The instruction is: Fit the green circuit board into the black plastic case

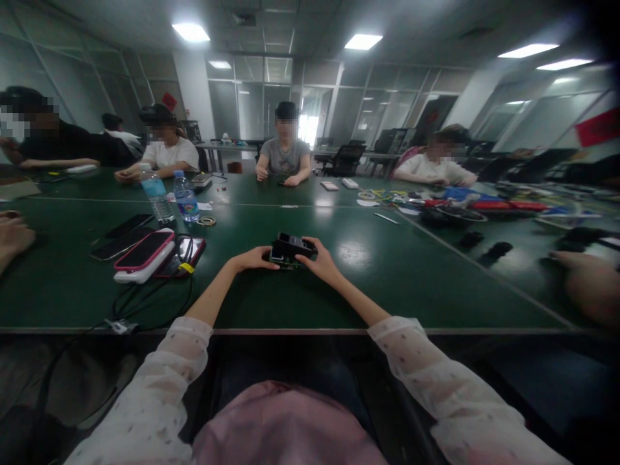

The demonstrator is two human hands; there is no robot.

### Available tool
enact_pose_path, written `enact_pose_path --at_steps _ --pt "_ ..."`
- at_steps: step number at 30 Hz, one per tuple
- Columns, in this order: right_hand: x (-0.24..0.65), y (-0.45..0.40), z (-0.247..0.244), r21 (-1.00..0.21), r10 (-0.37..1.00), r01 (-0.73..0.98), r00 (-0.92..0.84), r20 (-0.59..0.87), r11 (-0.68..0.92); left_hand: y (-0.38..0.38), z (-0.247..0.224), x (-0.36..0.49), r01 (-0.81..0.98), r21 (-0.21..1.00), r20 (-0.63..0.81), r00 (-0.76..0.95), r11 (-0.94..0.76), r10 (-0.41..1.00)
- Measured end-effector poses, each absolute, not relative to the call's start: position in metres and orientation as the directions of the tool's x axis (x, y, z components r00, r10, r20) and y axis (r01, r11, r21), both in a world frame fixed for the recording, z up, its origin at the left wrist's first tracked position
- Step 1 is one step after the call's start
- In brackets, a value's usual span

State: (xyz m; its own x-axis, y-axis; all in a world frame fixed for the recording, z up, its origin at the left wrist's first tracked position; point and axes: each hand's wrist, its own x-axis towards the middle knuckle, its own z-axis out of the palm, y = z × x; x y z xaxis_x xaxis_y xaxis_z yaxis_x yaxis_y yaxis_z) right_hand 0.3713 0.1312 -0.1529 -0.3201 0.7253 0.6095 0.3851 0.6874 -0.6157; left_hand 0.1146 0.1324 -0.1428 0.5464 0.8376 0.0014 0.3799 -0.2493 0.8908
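In front of me, just above or on the green table, is a black plastic device casing with a pale rectangular window, tilted over a green circuit board. My right hand grips the casing's right end, thumb on the near side. My left hand is closed at the left end, its thumb by the board's edge. The fingertips behind the casing are hidden. Whether casing and board are joined cannot be made out.
Phones and a white power bank with a black cable lie left. Beyond them stand two water bottles. A pen and a jumble of wires lie to the right. Several people sit around the green table.
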Motion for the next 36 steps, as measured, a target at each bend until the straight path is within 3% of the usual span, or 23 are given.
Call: enact_pose_path --at_steps 10,18,36 --pt "0.370 0.123 -0.149 -0.568 0.698 0.411 -0.336 0.632 0.713 0.135 -0.146 0.115 0.342 0.905 0.033 0.535 -0.252 0.844" --pt "0.373 0.136 -0.166 -0.466 0.658 0.465 -0.547 0.518 0.753 0.132 -0.143 0.110 0.341 0.915 0.010 0.515 -0.216 0.857" --pt "0.373 0.139 -0.168 -0.496 0.674 0.460 -0.563 0.478 0.736 0.130 -0.134 0.113 0.390 0.896 -0.030 0.528 -0.211 0.849"
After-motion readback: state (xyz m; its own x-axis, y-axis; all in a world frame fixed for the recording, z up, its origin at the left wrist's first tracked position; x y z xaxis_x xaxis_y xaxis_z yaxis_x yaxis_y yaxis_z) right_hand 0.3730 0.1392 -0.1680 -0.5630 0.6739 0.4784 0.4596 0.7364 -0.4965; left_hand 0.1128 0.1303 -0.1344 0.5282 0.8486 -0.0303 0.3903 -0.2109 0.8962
